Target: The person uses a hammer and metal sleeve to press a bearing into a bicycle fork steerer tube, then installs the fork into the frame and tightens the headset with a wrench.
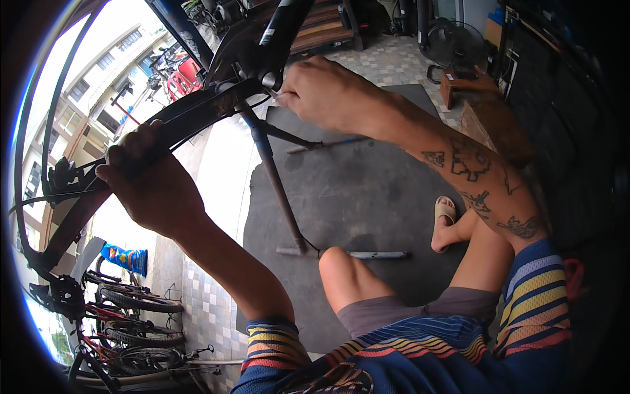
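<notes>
A black bicycle frame [209,107] is held up at the upper left on a work stand [275,180]. My left hand [149,180] wraps round the thick frame tube, with thin cables running along it. At the tube's upper end, my right hand [314,92] is closed, its fingers pinched beside a round silver part [269,79]. Something small and pale shows at those fingertips; its kind cannot be made out. My right fingers partly hide the area round the silver part.
The stand's legs rest on a dark mat [341,197]. Several bicycles [141,299] stand at the lower left, near a blue bag [125,259]. A black fan [456,44], a wooden stool [467,84] and a wooden box [492,131] are at the right. Behind stand wooden steps [321,29].
</notes>
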Demonstrator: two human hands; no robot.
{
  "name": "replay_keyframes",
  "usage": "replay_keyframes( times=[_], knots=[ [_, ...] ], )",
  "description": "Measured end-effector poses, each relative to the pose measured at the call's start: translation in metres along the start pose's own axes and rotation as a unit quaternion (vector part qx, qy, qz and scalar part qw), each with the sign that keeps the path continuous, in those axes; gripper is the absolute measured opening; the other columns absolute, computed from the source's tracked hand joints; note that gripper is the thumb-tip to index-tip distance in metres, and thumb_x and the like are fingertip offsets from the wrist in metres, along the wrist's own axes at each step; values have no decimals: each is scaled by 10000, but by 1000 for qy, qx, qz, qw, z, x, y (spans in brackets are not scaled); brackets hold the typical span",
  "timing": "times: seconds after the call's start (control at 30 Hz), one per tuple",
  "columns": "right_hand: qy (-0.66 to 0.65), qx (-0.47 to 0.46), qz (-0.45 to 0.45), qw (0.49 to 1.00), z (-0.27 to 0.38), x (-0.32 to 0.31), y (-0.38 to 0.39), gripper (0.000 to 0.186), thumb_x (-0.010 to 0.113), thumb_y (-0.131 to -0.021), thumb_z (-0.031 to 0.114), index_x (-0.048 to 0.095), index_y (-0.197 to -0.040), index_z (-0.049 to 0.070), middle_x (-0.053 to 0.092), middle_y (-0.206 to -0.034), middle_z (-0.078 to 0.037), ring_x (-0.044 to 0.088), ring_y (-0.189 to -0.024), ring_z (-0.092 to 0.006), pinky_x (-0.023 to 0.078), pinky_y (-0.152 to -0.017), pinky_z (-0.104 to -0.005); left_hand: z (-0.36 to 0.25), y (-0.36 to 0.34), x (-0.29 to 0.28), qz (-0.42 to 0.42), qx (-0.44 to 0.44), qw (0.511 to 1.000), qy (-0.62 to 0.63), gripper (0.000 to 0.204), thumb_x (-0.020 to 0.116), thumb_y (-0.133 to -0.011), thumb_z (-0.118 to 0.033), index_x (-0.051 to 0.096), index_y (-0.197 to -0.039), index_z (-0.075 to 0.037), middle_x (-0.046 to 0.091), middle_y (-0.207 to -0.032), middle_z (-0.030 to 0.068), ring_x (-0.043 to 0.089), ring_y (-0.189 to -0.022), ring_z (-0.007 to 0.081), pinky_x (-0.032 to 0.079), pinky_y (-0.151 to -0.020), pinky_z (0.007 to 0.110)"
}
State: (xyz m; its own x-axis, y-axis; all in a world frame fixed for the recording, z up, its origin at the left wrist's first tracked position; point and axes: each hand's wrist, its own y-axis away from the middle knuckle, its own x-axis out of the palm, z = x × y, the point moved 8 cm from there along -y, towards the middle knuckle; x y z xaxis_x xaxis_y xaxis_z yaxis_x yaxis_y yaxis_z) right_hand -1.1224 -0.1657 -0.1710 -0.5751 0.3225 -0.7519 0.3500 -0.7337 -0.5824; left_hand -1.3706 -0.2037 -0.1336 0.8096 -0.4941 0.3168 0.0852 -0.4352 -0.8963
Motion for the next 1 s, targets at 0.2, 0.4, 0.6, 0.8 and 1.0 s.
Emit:
replay_keyframes(
  times=[0.2,0.4,0.6,0.8,1.0],
  knots=[
    [387,-118,-16,914,33,7,-5,31,761,-801,92,790,-789,88,772,-807,-96,775,-735,-238,617,-630,-360,-1,-2,4,34,-25,998,45,373,392,-1146,-381,499,-974,-68,513,-922,101,510,-982,300,390,-1085,536],
    [435,-130,-30,890,37,10,-4,62,759,-769,60,806,-803,86,769,-777,-79,780,-739,-233,623,-632,-344,-7,1,-4,-41,-8,996,-78,400,386,-1144,-394,499,-975,-49,505,-914,107,518,-978,310,387,-1117,548],
    [-286,172,100,937,-12,5,-5,329,605,-1068,241,760,-980,-35,596,-653,-29,538,-540,-96,423,-474,-276,-2,-3,-3,43,-24,997,59,452,326,-1153,-400,506,-1027,-5,550,-999,159,548,-1130,351,375,-1131,549],
    [-269,142,60,951,-20,14,18,310,604,-1071,229,768,-928,9,636,-671,-14,617,-594,-112,457,-493,-279,-3,-5,-9,89,-4,996,13,473,277,-1163,-372,499,-1014,19,539,-1008,162,553,-1081,333,375,-1135,521],
    [348,-102,59,930,22,13,-7,133,735,-936,187,818,-993,99,772,-856,11,753,-781,-128,585,-611,-326,-13,-4,-22,-58,17,982,-177,442,360,-1150,-370,523,-969,-2,556,-999,144,552,-1038,303,397,-1111,516]
  ],
)
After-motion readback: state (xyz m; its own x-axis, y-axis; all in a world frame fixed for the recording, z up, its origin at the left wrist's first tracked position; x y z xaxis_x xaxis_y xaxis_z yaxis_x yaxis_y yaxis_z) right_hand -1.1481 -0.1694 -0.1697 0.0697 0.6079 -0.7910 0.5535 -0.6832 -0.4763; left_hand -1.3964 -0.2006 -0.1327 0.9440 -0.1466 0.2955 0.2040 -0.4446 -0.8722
